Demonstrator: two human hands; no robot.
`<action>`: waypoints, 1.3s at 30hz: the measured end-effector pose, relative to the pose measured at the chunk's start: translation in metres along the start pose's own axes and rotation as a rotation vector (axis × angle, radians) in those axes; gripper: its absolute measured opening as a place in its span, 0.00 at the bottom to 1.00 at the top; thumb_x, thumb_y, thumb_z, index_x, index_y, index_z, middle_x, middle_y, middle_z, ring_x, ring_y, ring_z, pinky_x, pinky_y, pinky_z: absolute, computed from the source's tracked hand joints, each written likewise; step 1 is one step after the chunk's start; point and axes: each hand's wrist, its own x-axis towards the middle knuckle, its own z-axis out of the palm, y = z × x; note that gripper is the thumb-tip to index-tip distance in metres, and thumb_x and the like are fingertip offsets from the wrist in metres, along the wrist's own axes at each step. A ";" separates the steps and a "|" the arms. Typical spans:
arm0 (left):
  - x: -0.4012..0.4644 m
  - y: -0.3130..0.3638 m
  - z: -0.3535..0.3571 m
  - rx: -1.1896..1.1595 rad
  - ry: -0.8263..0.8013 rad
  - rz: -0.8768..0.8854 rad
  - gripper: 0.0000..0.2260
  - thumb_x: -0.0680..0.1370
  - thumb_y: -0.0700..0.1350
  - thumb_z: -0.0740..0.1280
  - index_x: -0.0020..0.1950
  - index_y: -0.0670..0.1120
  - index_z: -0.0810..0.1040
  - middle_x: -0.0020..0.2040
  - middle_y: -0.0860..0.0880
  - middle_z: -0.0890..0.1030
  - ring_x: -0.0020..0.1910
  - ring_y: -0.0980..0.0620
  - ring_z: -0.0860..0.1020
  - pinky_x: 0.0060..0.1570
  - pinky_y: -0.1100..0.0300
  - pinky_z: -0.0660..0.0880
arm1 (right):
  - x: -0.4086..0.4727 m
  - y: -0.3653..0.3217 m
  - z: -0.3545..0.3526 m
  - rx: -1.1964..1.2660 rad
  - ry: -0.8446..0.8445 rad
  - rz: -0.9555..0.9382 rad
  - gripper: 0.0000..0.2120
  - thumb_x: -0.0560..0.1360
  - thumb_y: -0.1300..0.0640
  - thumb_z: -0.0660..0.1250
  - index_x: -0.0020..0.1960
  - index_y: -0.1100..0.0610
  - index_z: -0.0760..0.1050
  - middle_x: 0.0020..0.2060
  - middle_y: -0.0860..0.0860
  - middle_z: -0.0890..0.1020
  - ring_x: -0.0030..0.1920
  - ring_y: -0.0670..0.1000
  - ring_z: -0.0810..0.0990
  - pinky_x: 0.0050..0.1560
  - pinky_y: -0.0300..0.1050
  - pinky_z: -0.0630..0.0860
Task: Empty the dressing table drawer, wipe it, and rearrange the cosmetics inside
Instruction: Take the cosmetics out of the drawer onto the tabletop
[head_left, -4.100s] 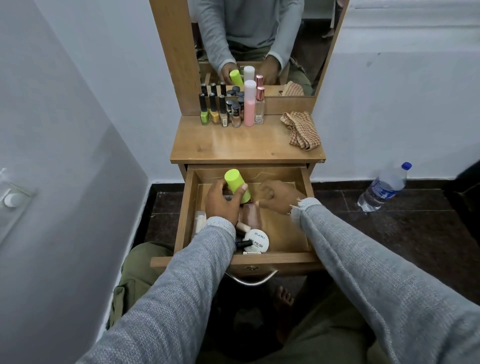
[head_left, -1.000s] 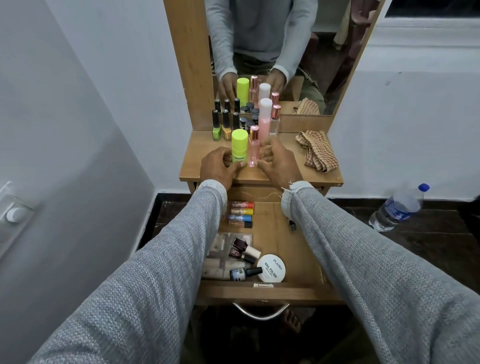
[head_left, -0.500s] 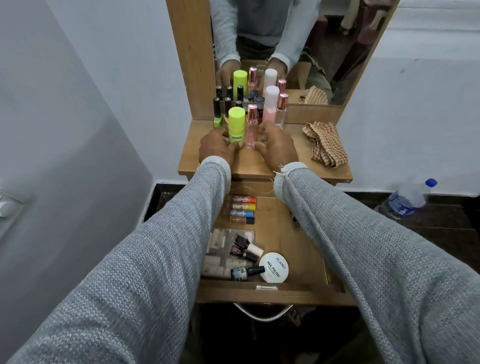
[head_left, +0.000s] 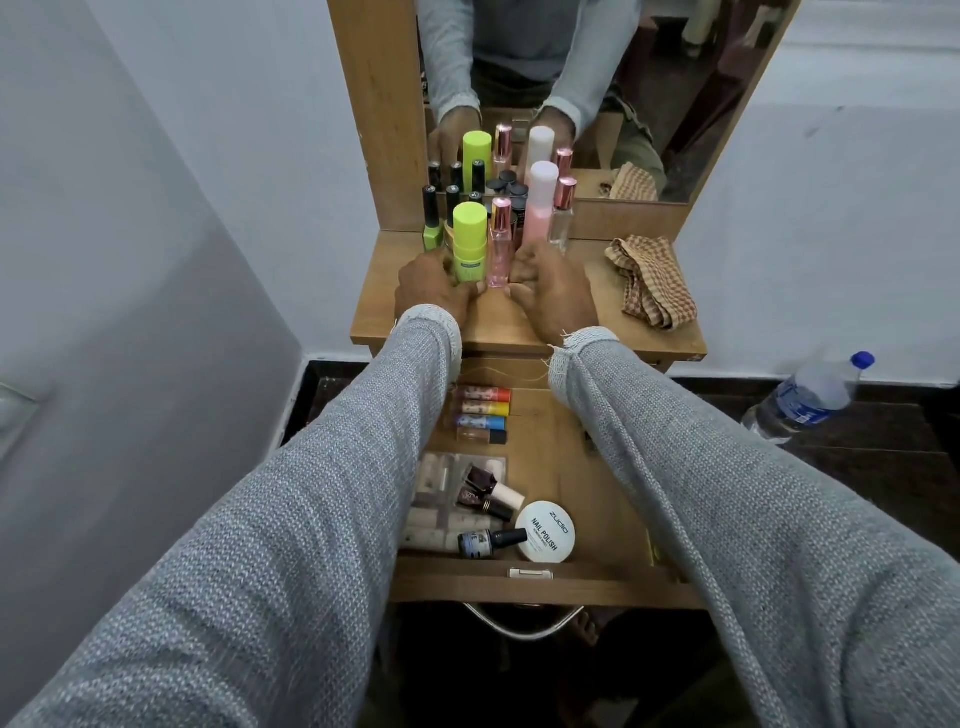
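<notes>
Left hand (head_left: 434, 291) gripping green bottle (head_left: 470, 241), right hand (head_left: 553, 293) pinching pink bottle (head_left: 500, 244) on tabletop (head_left: 519, 327); set upright, release gently, then clear open drawer (head_left: 545, 584) nearside.

Green bottle (head_left: 470, 241), pink bottle (head_left: 500, 244) moved from drawer (head_left: 550, 587) onto tabletop (head_left: 519, 327).

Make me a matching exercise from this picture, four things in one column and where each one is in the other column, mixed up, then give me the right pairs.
Things:
1. neon green bottle
2. checked cloth
3. round nail polish tin
4. water bottle

Places:
A. on the floor by the wall
B. lying in the open drawer
C. on the tabletop, at the left hand
D. on the tabletop's right side

Pairs: 1-C, 2-D, 3-B, 4-A
</notes>
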 end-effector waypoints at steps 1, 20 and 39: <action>-0.001 0.000 0.000 -0.004 -0.004 -0.009 0.22 0.69 0.50 0.77 0.59 0.45 0.78 0.53 0.46 0.83 0.52 0.46 0.80 0.54 0.56 0.75 | 0.000 0.000 -0.002 0.016 -0.021 0.012 0.18 0.70 0.64 0.74 0.56 0.56 0.73 0.47 0.51 0.83 0.47 0.49 0.81 0.52 0.49 0.80; -0.118 -0.010 -0.002 -0.136 0.150 0.277 0.10 0.78 0.42 0.65 0.58 0.43 0.80 0.55 0.49 0.82 0.54 0.53 0.78 0.56 0.63 0.71 | -0.098 0.034 -0.063 -0.152 -0.017 -0.103 0.04 0.75 0.58 0.67 0.46 0.57 0.73 0.35 0.51 0.77 0.35 0.52 0.75 0.39 0.48 0.74; -0.147 -0.072 0.021 -0.044 -0.060 0.129 0.10 0.76 0.37 0.68 0.55 0.47 0.80 0.53 0.51 0.82 0.43 0.56 0.78 0.47 0.60 0.78 | -0.125 0.073 -0.017 -0.457 -0.298 0.214 0.15 0.78 0.62 0.62 0.63 0.60 0.66 0.59 0.62 0.75 0.56 0.64 0.78 0.57 0.57 0.76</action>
